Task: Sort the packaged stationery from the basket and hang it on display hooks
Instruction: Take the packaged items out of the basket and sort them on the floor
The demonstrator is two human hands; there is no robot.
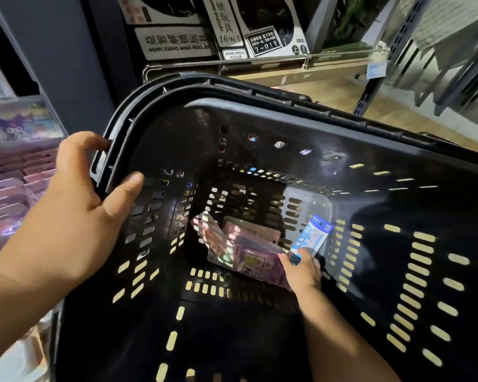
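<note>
A deep black slotted basket (pixel 398 166) fills the view. My left hand (pixel 78 205) grips its rim at the near-left corner, thumb inside, fingers curled over the outer edge. My right hand (pixel 301 268) reaches down to the basket's bottom and pinches the lower end of a blue and white pack (pixel 313 235), which stands tilted up to the right. Beside it on the bottom lie pink and purple flat packs (pixel 249 244), overlapping one another, and a shiny clear packet (pixel 207 224) leaning at their left.
Behind the basket a wooden shelf (pixel 315 78) carries black and white puzzle boxes (pixel 232 26) behind a wire rail. Pink stacked goods (pixel 14 177) fill shelves at the left. A metal rack upright (pixel 381 67) with a blue tag stands at the right over a wooden floor.
</note>
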